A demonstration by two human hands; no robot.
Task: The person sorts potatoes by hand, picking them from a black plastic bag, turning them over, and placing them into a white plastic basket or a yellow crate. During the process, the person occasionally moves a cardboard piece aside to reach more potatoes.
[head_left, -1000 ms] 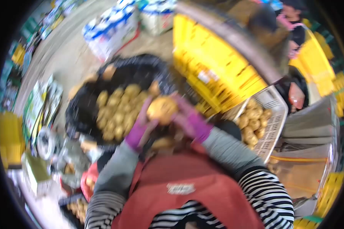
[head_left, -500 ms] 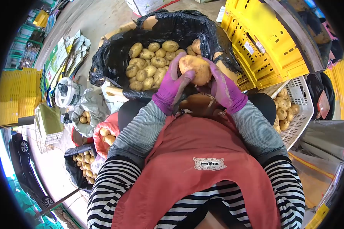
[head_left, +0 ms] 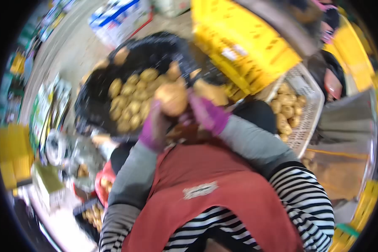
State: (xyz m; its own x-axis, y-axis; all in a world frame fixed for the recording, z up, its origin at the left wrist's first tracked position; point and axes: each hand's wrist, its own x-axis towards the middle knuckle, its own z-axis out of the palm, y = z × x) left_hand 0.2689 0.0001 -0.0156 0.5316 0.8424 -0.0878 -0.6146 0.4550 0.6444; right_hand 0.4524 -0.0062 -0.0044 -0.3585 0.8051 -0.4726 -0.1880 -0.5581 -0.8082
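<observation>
Potato (head_left: pixel 171 99): large, round, tan and dull-skinned; held up in front of the chest, between both hands, just near of the black bag.
Left hand (head_left: pixel 152 130): purple knit glove, fingers curled up around the potato's left and lower side.
Right hand (head_left: pixel 209 114): same purple glove, fingers closed against the potato's right side; picture blurred, fingertips not sharp.
Black bag (head_left: pixel 90 94): crinkled plastic, mouth open, far left of the hands; filled with small yellowish potatoes.
Basket (head_left: pixel 311 115): white plastic lattice, right of the hands; holds more potatoes.
Crates (head_left: pixel 243 42): yellow slotted plastic, far right.
Apron (head_left: pixel 214 197): red cloth, over striped sleeves.
</observation>
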